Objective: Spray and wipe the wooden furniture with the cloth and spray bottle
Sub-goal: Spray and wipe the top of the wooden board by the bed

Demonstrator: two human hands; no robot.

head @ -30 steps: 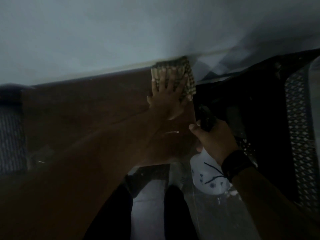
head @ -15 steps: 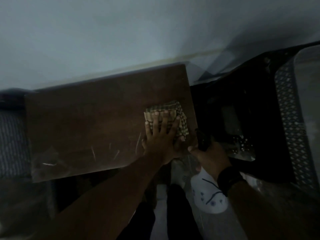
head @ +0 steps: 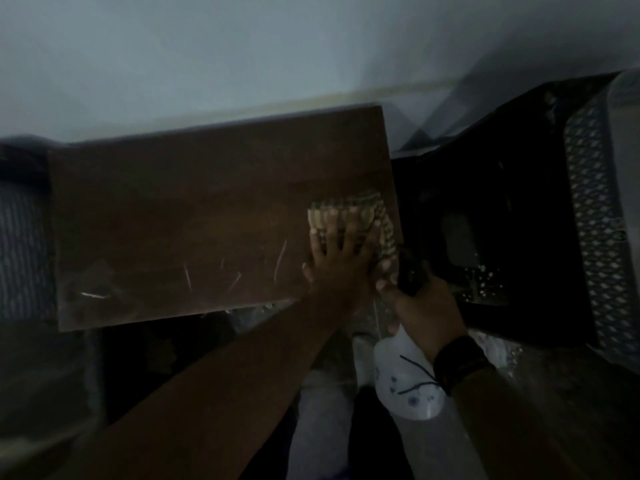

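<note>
Pretty dim shot, but the wall (head: 242, 57) fills the whole top, and pushed up against it is the wooden counter (head: 194, 216), dark brown with a few pale scratches near its front edge. To its right sits a black crate (head: 512, 216) with a mesh side. The left hand (head: 337, 261) lies flat on the checked cloth (head: 375, 221), fingers straight and spread, pressing it onto the counter's right end near the edge. The right hand (head: 427, 308), a dark band on its wrist, has its grip clamped round the black trigger head of the white spray bottle (head: 407, 386), which hangs just off the counter's front right corner.
</note>
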